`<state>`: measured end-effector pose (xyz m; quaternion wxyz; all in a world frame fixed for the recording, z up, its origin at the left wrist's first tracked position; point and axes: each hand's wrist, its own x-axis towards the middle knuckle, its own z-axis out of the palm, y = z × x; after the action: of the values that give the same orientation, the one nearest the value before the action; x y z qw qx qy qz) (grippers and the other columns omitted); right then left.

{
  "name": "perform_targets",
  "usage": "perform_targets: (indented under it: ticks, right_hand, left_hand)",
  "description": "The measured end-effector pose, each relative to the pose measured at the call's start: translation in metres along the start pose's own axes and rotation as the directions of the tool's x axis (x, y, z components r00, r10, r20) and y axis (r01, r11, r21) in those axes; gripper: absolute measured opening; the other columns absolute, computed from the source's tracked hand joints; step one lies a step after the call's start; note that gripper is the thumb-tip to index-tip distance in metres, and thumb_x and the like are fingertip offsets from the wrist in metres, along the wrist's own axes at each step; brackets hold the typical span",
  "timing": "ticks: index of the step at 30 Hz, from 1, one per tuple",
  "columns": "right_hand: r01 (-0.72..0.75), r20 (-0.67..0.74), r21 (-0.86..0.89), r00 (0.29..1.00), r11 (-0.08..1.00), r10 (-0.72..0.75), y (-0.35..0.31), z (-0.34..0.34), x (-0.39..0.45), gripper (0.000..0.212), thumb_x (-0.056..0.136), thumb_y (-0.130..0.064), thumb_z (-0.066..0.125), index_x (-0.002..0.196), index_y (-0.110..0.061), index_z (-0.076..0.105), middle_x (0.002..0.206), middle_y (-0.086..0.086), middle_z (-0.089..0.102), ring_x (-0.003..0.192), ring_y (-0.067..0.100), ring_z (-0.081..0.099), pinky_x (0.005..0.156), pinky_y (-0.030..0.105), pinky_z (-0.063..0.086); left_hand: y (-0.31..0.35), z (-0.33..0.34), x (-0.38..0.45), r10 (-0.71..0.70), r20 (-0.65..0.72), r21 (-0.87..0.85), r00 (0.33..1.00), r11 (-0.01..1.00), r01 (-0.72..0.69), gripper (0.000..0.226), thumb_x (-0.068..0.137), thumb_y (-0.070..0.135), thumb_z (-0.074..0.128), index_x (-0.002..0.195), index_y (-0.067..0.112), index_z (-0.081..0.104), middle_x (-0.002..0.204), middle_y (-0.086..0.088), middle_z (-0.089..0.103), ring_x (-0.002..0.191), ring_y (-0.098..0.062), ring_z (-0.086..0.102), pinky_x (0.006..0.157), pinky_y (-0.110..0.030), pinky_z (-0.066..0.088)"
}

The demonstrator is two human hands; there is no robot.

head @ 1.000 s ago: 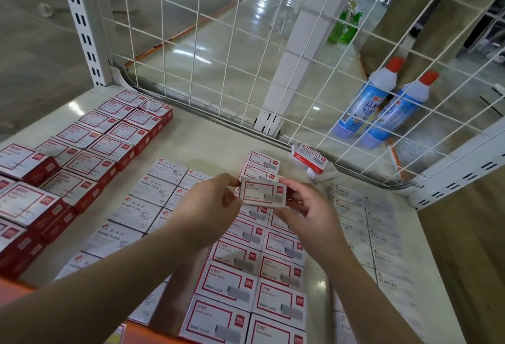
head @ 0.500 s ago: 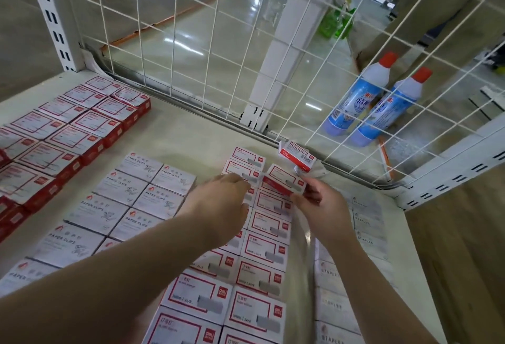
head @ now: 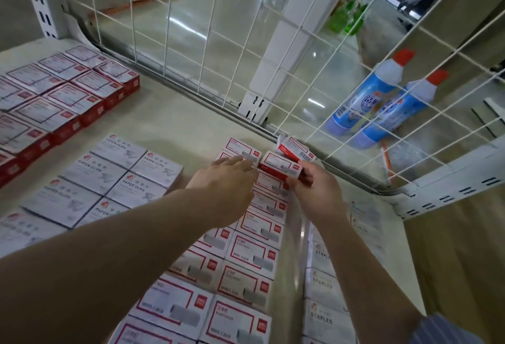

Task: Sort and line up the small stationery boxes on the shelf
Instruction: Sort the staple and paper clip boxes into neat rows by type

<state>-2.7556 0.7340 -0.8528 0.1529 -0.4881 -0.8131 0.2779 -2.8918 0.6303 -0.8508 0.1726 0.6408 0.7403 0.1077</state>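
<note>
Two columns of small red-and-white staple boxes run from the near edge to the back of the cream shelf. My right hand pinches one red-and-white box at the far end of the right column, tilted slightly. My left hand lies flat with straight fingers on the far boxes of the left column. Another loose red box leans against the wire grid just behind.
White paper-clip boxes lie in rows to the left, larger red boxes at far left, white "STAPLES" boxes to the right. A wire grid closes the back; two blue bottles lie beyond it.
The box held up in both hands has been carried forward and lowered to the far end of the right column. My left hand let go and now rests on the left column.
</note>
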Motion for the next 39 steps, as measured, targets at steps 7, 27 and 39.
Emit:
perform_targets:
  ticks: [7, 27, 39]
  right_hand:
    - [0.022, 0.056, -0.066, 0.998, 0.998, -0.018, -0.001, 0.003, 0.008, 0.011, 0.094, -0.023, 0.051, 0.093, -0.018, 0.061, 0.079, -0.005, 0.063, 0.073, 0.005, 0.060, 0.059, 0.014, 0.043]
    - [0.014, 0.089, -0.141, 0.996, 0.990, -0.001, 0.008, 0.005, 0.022, 0.033, 0.092, -0.025, 0.054, 0.122, -0.013, 0.058, 0.118, 0.005, 0.053, 0.104, 0.013, 0.051, 0.086, 0.021, 0.042]
    - [0.048, -0.176, -0.070, 0.983, 0.996, -0.059, 0.013, 0.005, 0.019, 0.018, 0.088, -0.012, 0.058, 0.106, -0.014, 0.061, 0.094, -0.005, 0.058, 0.084, 0.006, 0.057, 0.067, 0.009, 0.041]
  left_hand:
    - [-0.009, -0.002, 0.016, 0.082, 0.014, 0.044, 0.997, 0.996, -0.083, 0.055, 0.096, 0.035, 0.043, 0.146, 0.022, 0.023, 0.152, 0.004, 0.024, 0.141, -0.015, 0.018, 0.117, -0.036, 0.016]
    - [-0.007, 0.006, 0.028, 0.066, -0.110, 0.025, 0.992, 0.998, -0.064, 0.047, 0.097, 0.032, 0.042, 0.141, 0.020, 0.034, 0.130, 0.003, 0.044, 0.113, -0.016, 0.047, 0.092, -0.029, 0.043]
    - [0.001, 0.006, 0.035, 0.024, -0.129, 0.064, 0.991, 0.998, -0.016, 0.042, 0.097, 0.027, 0.047, 0.137, 0.019, 0.041, 0.126, 0.002, 0.045, 0.114, -0.016, 0.045, 0.094, -0.028, 0.039]
